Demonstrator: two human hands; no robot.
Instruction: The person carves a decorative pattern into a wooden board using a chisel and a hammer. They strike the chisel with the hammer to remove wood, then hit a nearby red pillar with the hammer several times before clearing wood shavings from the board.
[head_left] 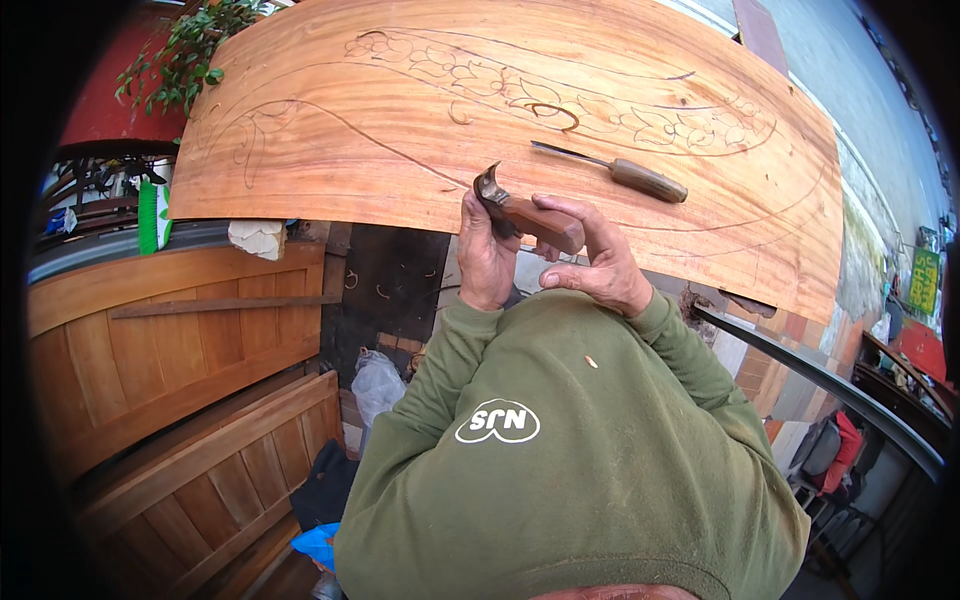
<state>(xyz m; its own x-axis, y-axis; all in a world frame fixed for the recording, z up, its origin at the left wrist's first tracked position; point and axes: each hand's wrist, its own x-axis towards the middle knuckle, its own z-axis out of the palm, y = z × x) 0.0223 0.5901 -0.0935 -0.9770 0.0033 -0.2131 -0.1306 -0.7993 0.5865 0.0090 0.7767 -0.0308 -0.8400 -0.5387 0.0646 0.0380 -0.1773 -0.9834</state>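
I hold a wooden-handled tool (545,225) with a dark, curved metal end just over the near edge of a wide wooden board (290,175). My left hand (483,268) is closed around the metal end. My right hand (610,265) has its fingers on the reddish-brown wooden part, with the thumb below it. Some of both hands' fingers are hidden by the tool. On the board behind my hands lies a chisel (645,180) with a wooden handle. Floral outlines are drawn on the board, with a few curved shavings or marks among them.
A leafy plant (170,70) and green brush (154,215) are at the left. Slatted wooden panels (180,350) stand below the board, beside a plastic bag (375,385). A long metal rail (830,385) runs at the right, near red and grey items (830,450).
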